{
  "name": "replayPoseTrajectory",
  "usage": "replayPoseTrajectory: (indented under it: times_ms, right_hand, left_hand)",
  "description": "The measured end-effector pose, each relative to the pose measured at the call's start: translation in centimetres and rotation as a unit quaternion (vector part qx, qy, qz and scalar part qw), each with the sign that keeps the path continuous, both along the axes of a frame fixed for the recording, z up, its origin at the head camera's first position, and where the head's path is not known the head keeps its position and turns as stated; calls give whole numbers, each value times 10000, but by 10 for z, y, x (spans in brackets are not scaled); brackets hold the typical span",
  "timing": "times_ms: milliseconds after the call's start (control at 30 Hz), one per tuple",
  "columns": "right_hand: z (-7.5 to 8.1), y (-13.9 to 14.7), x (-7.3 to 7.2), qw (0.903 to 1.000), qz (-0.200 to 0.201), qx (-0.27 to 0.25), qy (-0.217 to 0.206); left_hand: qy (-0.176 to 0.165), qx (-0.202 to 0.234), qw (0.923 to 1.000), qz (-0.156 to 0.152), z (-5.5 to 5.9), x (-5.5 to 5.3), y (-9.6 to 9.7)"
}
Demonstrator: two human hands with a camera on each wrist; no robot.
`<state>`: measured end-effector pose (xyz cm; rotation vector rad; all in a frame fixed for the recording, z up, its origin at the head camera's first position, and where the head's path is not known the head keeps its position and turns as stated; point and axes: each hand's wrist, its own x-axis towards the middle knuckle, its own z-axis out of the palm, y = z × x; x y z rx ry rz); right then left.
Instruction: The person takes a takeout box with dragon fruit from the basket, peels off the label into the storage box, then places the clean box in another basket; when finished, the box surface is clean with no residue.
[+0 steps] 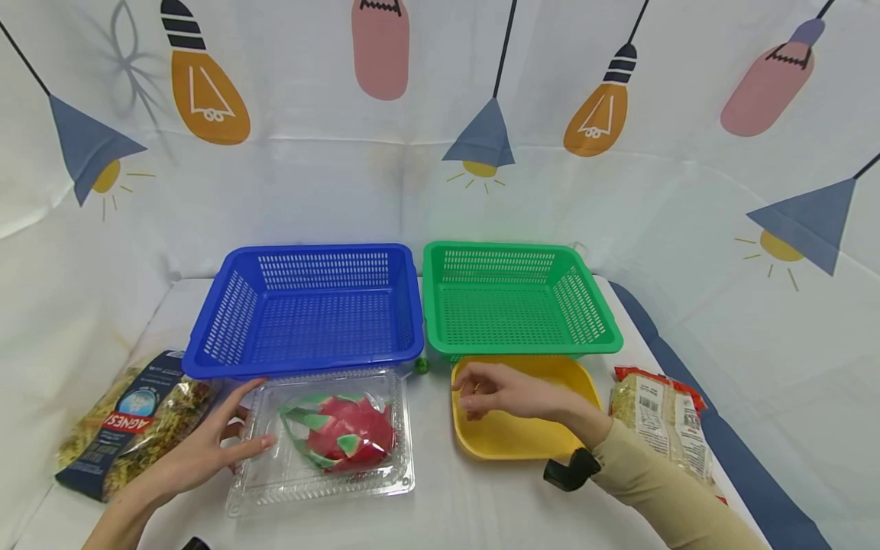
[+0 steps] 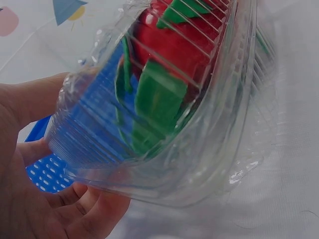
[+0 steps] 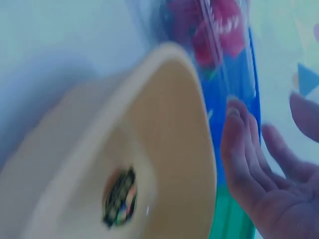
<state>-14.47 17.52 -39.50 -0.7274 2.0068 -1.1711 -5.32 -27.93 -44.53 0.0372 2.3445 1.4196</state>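
A clear plastic clamshell box (image 1: 254,481) lies on the table with a red and green dragon fruit (image 1: 351,435) inside. My left hand (image 1: 199,451) grips the box's left side, its thumb over the lid; the left wrist view shows fingertips (image 2: 107,209) curled against the lower edge. My right hand (image 1: 505,389) hangs over a yellow basin (image 1: 529,447), fingers loosely bent and holding nothing. In the right wrist view a small dark patterned item (image 3: 119,196) lies on the basin's bottom.
A blue basket (image 1: 309,325) and a green basket (image 1: 502,317) stand side by side at the back. A pasta bag (image 1: 131,424) leans left of the box. A red-trimmed bag (image 1: 660,420) lies right of the basin. Between the baskets' front corners sits a small green object (image 1: 421,365).
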Motion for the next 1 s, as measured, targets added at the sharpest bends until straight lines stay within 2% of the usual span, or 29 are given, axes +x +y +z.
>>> replayPoseTrajectory:
  times_ms: [167, 400, 500, 600, 733, 833, 1000]
  right_hand:
    - [-3, -25, 20, 9982, -496, -245, -245]
    - [-22, -67, 43, 9976, -686, -82, -9]
    - [-31, -82, 49, 9972, -722, -138, 131]
    - [-37, -94, 55, 9952, -825, 38, 532]
    - [-42, -102, 60, 9879, -1093, 356, 1042]
    - [-47, -105, 61, 9855, -1235, 388, 1097]
    - [-49, -105, 62, 9849, -1292, 369, 1095]
  left_hand:
    - [-52, -22, 10000, -1, -1, 0, 0]
    - [-62, -8, 10000, -12, 1, 1, 0]
    - [-93, -56, 9999, -3, 1, 1, 0]
    - [-99, -79, 9999, 8, 0, 0, 1]
    - [-70, -31, 10000, 29, -1, 1, 1]
    - [-76, -2, 10000, 37, -2, 1, 0]
    - [-270, 21, 9996, 47, -3, 0, -2]
